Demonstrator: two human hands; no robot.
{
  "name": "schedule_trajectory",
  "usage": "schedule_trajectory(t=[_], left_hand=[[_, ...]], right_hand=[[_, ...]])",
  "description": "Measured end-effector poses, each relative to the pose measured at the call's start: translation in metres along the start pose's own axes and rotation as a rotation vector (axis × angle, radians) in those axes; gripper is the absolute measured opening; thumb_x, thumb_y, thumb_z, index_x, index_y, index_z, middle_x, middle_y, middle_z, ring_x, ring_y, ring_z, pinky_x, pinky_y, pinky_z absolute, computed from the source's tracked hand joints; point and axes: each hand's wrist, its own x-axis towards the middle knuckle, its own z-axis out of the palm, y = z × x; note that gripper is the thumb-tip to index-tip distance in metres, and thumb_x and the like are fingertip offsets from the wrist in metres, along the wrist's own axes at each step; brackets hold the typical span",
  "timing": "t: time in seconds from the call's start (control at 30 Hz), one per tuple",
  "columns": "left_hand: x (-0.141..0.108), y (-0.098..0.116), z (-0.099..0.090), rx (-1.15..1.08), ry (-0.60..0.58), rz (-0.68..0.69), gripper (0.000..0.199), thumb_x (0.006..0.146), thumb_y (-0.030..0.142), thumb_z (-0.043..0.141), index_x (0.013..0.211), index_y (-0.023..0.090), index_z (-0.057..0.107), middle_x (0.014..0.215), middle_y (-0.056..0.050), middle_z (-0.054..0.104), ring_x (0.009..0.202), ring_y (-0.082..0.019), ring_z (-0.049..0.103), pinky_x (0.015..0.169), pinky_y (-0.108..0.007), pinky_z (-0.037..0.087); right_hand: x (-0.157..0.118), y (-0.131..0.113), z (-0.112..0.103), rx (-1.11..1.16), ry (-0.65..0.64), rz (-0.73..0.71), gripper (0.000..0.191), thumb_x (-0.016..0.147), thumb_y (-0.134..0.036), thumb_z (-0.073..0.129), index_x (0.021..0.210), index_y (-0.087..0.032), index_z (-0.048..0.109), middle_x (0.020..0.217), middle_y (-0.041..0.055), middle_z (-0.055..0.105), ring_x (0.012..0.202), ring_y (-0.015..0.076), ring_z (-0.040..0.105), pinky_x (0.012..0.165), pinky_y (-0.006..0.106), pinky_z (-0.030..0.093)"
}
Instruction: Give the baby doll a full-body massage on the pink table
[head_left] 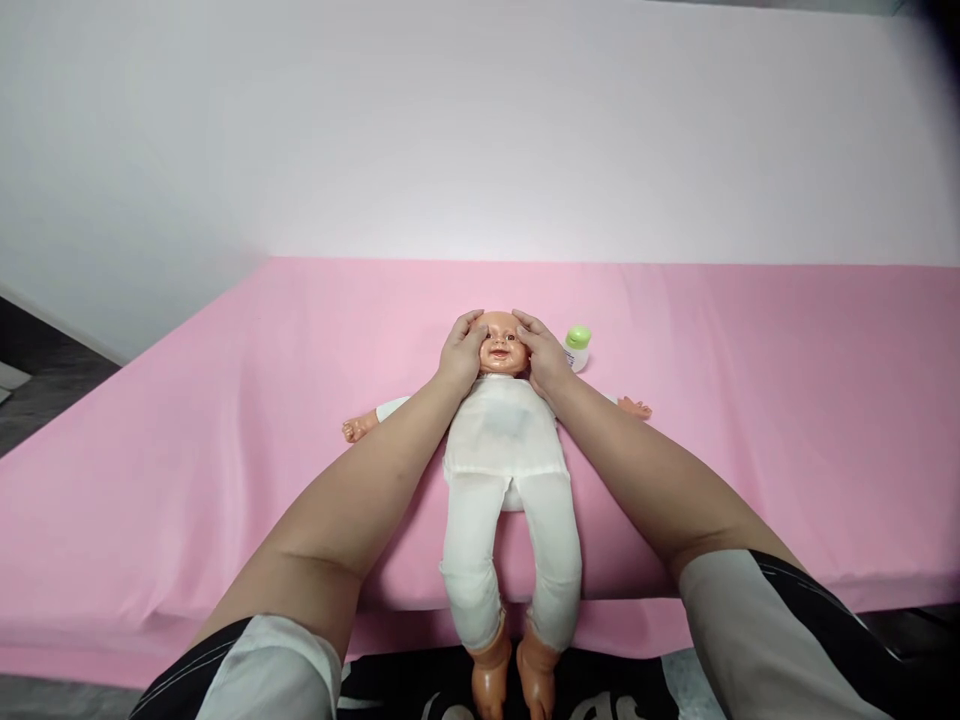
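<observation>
A baby doll point(508, 430) in white cloth clothes lies face up on the pink cloth, head away from me and feet hanging over the near edge. My left hand point(462, 350) cups one side of its head, thumb near the eye. On the other side, my right hand point(543, 352) curves around the head in the same way. Between my hands the doll's face shows, while the sides of its head are covered. Both doll arms stretch out sideways, partly hidden behind my forearms. Just beyond my right hand stands a small clear bottle point(577, 358) with a green cap.
Pink cloth point(300, 350) covers the wide table and drapes over its front edge. A plain white wall point(480, 130) rises behind it. Dark floor point(45, 385) shows at the far left. My legs are under the doll's feet.
</observation>
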Motion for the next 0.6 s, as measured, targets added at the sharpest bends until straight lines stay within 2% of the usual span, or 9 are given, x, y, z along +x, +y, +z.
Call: schedule_trajectory(t=[0.2,0.33,0.47,0.6], left_hand=[[-0.0051,0.0034,0.0010,-0.013,-0.044,-0.002,0.057,0.078,0.045,0.087,0.129,0.025,0.072,0.126,-0.008,0.073,0.112,-0.026,0.071,0.099,-0.040,0.061],[-0.0088,0.0076,0.0010,0.002,-0.078,0.003,0.060,0.074,0.041,0.089,0.128,0.024,0.071,0.127,-0.007,0.072,0.111,-0.025,0.071,0.098,-0.039,0.061],[-0.0075,0.0077,0.0011,0.022,-0.077,-0.002,0.053,0.078,0.039,0.086,0.127,0.025,0.072,0.122,-0.006,0.072,0.108,-0.024,0.071,0.096,-0.038,0.061],[-0.0046,0.0058,0.0018,0.021,-0.050,0.007,0.046,0.082,0.036,0.081,0.126,0.025,0.073,0.118,-0.005,0.073,0.107,-0.024,0.071,0.097,-0.037,0.061]], right_hand=[[-0.0065,-0.0018,0.0020,-0.046,-0.004,-0.028,0.063,0.068,-0.041,0.095,0.124,-0.031,0.068,0.130,0.0025,0.071,0.122,0.0268,0.070,0.114,0.051,0.059],[-0.0041,0.0007,-0.0005,-0.172,0.027,-0.068,0.071,0.066,-0.047,0.100,0.125,-0.031,0.065,0.128,0.0032,0.068,0.122,0.0267,0.068,0.108,0.048,0.061],[0.0002,0.0034,-0.0039,-0.262,0.030,-0.118,0.065,0.072,-0.054,0.096,0.125,-0.032,0.066,0.126,0.0037,0.068,0.122,0.0273,0.067,0.106,0.048,0.061],[0.0013,0.0030,-0.0042,-0.206,0.019,-0.109,0.057,0.078,-0.058,0.090,0.123,-0.031,0.068,0.124,0.0034,0.070,0.119,0.0261,0.069,0.109,0.049,0.059]])
